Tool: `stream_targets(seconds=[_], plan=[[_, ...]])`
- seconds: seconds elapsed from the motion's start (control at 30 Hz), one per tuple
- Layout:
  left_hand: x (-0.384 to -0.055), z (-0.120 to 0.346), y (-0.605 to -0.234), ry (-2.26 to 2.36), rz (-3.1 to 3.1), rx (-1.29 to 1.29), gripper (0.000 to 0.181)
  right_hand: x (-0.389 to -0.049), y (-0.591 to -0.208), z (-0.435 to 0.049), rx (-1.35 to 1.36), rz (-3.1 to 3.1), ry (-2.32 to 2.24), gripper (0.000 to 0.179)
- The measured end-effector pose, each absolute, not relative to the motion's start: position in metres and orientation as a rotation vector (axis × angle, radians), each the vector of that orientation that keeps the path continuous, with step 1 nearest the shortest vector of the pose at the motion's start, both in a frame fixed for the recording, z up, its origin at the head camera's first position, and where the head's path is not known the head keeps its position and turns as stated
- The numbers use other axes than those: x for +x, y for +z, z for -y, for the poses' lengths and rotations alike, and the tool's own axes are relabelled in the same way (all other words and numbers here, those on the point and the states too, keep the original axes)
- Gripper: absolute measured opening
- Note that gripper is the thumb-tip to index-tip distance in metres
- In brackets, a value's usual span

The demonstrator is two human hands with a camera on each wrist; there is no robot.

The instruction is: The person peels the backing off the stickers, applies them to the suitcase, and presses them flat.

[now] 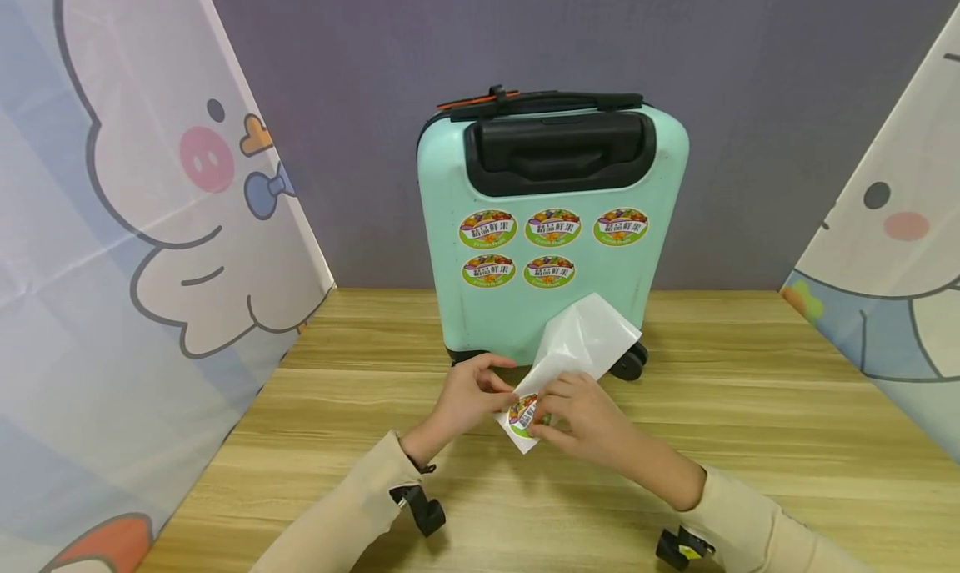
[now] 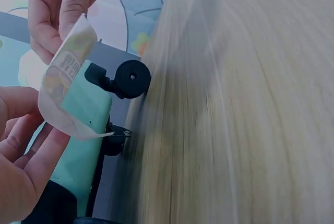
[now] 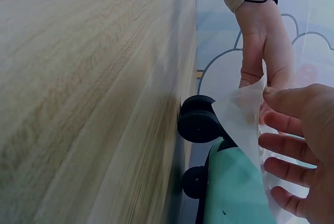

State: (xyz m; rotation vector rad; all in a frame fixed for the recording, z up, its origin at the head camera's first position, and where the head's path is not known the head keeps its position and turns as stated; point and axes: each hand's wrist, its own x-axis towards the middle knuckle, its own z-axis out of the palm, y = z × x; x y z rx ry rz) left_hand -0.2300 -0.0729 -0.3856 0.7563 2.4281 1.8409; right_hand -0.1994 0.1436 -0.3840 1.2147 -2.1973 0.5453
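My left hand (image 1: 467, 396) pinches the left edge of a white sticker sheet (image 1: 588, 339) just above the table. On the sheet's near corner is an oval fruit sticker (image 1: 521, 416), partly covered by my right fingers. My right hand (image 1: 588, 419) grips the sheet from the other side, thumb and fingers at the sticker. In the left wrist view the sheet (image 2: 73, 125) curves between both hands, the print showing faintly through its back. A mint-green suitcase (image 1: 480, 327) stands upright behind, bearing similar stickers: three in the upper row, two below at left and middle.
The suitcase's black handle recess (image 1: 561, 152) and a strap (image 1: 547, 102) are at its top. A black wheel (image 1: 628, 363) touches the wooden table (image 1: 750, 406). Behind rises a grey wall panel (image 1: 337, 123), with cartoon-printed sheets (image 1: 67, 248) at both sides.
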Motion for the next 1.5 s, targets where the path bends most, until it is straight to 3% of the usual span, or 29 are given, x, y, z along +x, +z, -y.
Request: stream_targets(seconds=[0.73, 1.13, 1.5], plan=[[-0.2336, 0.0727, -0.3861, 2.024, -2.066, 0.438, 0.043, -0.2036, -0.3889, -0.1456, 1.219, 2.082, 0.538, 0.030], [-0.2340, 0.0732, -0.3839, 2.108, -1.842, 0.341, 0.040, -0.2052, -0.3905, -0.1442, 1.154, 2.048, 0.606, 0.060], [-0.2339, 0.0741, -0.3811, 2.114, -1.694, 0.349, 0.043, -0.2033, -0.3910, -0.1442, 1.165, 2.011, 0.682, 0.071]])
